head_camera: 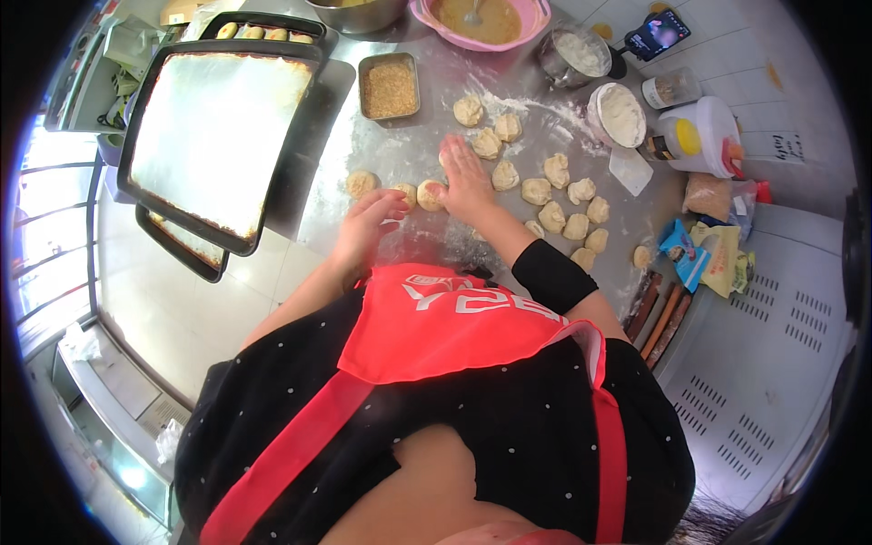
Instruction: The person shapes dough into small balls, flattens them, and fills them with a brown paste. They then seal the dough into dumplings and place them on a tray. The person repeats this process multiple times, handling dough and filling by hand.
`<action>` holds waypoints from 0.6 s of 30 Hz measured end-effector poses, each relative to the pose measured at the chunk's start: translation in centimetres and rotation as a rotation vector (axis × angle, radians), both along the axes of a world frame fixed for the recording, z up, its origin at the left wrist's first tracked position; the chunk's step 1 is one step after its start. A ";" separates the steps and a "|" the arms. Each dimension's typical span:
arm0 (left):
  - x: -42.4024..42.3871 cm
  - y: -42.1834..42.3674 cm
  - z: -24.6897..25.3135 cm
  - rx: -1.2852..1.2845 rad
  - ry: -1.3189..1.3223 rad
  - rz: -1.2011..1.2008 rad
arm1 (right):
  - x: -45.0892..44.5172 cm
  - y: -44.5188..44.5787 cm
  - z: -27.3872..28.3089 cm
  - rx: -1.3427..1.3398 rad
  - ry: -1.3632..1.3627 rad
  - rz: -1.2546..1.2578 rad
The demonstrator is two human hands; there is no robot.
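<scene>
Several pale dough balls point(536, 191) lie on the floured metal worktop point(436, 238), mostly right of my hands. My right hand point(464, 178) rests palm down with its fingers stretched, over a dough piece that it largely covers. Its thumb touches a rounder, flattened dough piece point(429, 196). Curved and loosely spread, my left hand point(373, 216) is beside another round piece point(405, 195); whether its fingertips touch that piece is unclear. One more round piece point(361, 184) lies just beyond the left hand. A square metal tin point(389, 56) of brown crumbly filling stands farther back.
Large baking trays point(262, 197) overlap at the left. At the back are a steel bowl point(357, 20) and a pink basin point(453, 41) of batter. Flour containers point(621, 116), a white scraper point(631, 170), a phone point(657, 34), packets point(684, 255) and rolling pins point(662, 320) are at the right.
</scene>
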State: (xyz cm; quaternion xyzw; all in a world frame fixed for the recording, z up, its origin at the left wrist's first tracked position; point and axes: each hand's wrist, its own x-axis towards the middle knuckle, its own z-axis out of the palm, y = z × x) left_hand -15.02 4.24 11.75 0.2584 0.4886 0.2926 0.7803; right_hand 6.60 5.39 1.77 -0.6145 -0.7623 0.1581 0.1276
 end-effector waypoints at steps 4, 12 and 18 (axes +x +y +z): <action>1.3 1.4 -0.7 -0.015 0.005 -0.074 | -0.3 -0.5 0.7 -0.152 -0.148 0.073; 2.3 2.9 -1.1 -0.006 -0.026 -0.042 | 0.7 3.7 2.1 -0.022 0.007 -0.014; 3.2 3.0 -0.7 0.061 0.007 -0.181 | 5.6 11.3 0.9 -0.183 -0.068 0.022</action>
